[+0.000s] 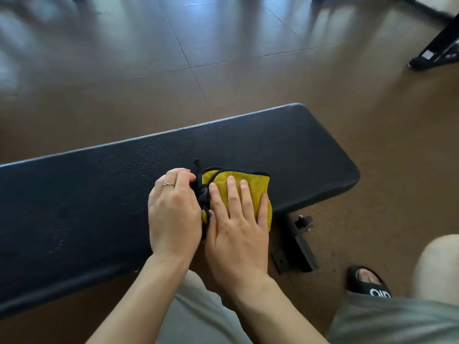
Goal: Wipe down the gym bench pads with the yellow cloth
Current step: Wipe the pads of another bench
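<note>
A long black bench pad [285, 145] runs from the lower left to the middle right. Small droplets speckle its surface near the middle. A folded yellow cloth [250, 183] with a black hem lies on the pad near its right end. My right hand [236, 219] presses flat on the cloth with straight fingers. My left hand [173, 209], with a ring on one finger, sits just left of it, its fingers curled round the cloth's black and grey edge.
The bench's black metal foot [298, 247] stands on the brown floor below the pad's right end. My knee and a black sandal [370, 284] are at the lower right. Another black machine frame [437, 50] stands at the upper right.
</note>
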`<state>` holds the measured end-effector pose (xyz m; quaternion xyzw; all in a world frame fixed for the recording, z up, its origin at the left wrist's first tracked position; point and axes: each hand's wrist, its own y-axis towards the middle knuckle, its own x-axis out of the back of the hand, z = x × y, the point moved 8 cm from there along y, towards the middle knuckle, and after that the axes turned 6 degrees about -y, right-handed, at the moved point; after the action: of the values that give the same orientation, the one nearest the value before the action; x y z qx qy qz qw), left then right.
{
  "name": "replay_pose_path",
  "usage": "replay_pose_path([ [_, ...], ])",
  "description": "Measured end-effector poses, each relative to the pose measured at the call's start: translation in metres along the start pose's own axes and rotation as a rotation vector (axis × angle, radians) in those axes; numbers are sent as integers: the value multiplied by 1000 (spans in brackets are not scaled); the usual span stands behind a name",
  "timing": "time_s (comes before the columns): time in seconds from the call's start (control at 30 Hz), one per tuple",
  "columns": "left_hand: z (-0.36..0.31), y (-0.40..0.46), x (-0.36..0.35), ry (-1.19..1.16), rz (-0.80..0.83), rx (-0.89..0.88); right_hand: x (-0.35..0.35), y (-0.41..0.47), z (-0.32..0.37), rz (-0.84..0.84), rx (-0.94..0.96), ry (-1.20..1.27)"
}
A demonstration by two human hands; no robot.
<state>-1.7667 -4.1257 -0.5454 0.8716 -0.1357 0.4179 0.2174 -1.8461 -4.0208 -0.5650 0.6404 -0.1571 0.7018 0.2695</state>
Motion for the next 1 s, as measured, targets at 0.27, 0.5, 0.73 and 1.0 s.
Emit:
replay_pose_path([
  [0.27,2,-3,2,-36,1,-3,18,35,-134,-156,-165,-38],
  [0.5,-1,-3,1,2,-5,-15,1,7,-60,-332,-123,40],
  [0.73,-4,-3,3,19,-23,-16,6,21,-65,-176,343,-42],
  [1.0,-9,-3,2,66,-45,17,15,50,-103,-21,177,-125],
])
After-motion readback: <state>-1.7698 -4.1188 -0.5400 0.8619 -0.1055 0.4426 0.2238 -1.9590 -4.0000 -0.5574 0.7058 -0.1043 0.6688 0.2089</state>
